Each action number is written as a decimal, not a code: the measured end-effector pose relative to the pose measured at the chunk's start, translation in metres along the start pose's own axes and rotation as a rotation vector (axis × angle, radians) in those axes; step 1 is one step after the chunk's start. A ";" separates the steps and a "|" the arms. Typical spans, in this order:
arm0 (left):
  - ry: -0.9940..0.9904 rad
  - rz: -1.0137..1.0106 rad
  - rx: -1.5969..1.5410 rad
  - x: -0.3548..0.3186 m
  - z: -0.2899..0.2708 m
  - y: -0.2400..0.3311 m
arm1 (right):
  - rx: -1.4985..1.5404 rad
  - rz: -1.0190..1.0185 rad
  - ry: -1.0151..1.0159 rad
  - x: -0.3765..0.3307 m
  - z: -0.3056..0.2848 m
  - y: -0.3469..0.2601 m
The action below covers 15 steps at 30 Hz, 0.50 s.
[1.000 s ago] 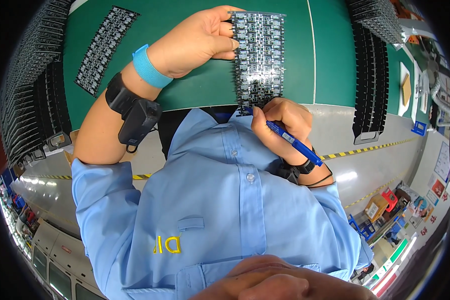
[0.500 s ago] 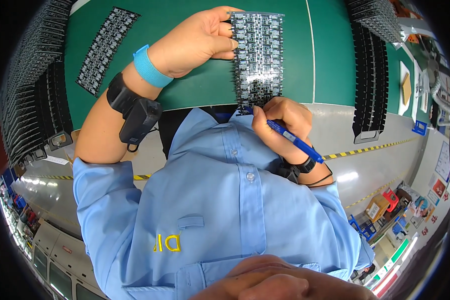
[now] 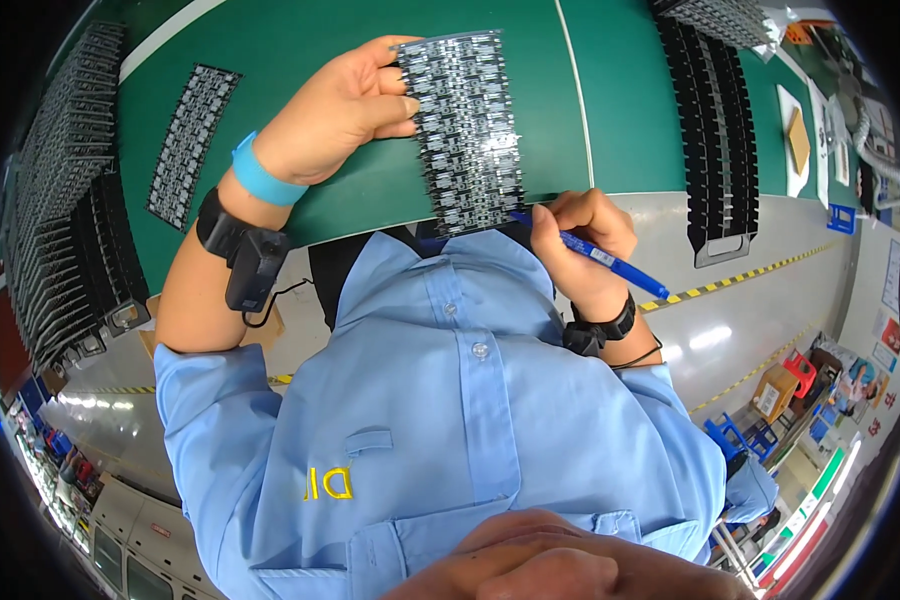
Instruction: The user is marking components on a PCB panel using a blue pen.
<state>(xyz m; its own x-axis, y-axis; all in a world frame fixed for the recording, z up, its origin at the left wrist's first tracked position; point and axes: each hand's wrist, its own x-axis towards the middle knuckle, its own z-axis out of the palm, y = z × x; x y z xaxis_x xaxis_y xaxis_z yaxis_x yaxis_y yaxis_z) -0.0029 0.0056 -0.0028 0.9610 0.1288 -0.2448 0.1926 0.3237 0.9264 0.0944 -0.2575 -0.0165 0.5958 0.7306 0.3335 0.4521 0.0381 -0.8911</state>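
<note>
My left hand (image 3: 360, 105) is closed on the left edge of a circuit board panel (image 3: 465, 130), thumb on its face. The panel is dark, long and covered with rows of small repeated boards, and its near end reaches past the table edge toward my shirt. In my right hand (image 3: 585, 245) is a blue marker pen (image 3: 615, 263), slanted so that its tip meets the panel's near right corner. Whether the tip touches the panel I cannot tell. A second circuit board panel (image 3: 194, 145) lies flat on the table, left of my left wrist.
Black slotted racks stand on both sides: the left rack (image 3: 105, 240) holds many stacked panels, and the right rack (image 3: 718, 140) has panels at its far end. The green table (image 3: 545, 110) ends just before my body. A small tan block (image 3: 798, 140) lies at the far right.
The whole view has shifted, with the held panel now further left and slightly tilted. My right hand and the pen have moved from the panel's near end to its right corner.
</note>
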 end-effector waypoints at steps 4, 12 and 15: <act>0.012 -0.011 0.007 0.000 -0.004 0.001 | -0.003 -0.111 0.016 0.006 -0.001 0.003; 0.002 -0.020 0.006 0.001 -0.009 0.002 | 0.033 -0.132 -0.093 0.017 -0.012 0.013; 0.009 -0.024 0.018 0.000 -0.009 0.001 | 0.032 -0.140 -0.134 0.017 -0.015 0.014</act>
<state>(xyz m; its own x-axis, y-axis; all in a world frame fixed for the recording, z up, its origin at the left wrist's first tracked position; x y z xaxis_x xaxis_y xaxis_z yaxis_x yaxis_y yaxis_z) -0.0044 0.0146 -0.0044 0.9542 0.1294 -0.2699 0.2195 0.3103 0.9249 0.1212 -0.2545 -0.0185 0.4344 0.8006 0.4127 0.5015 0.1656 -0.8491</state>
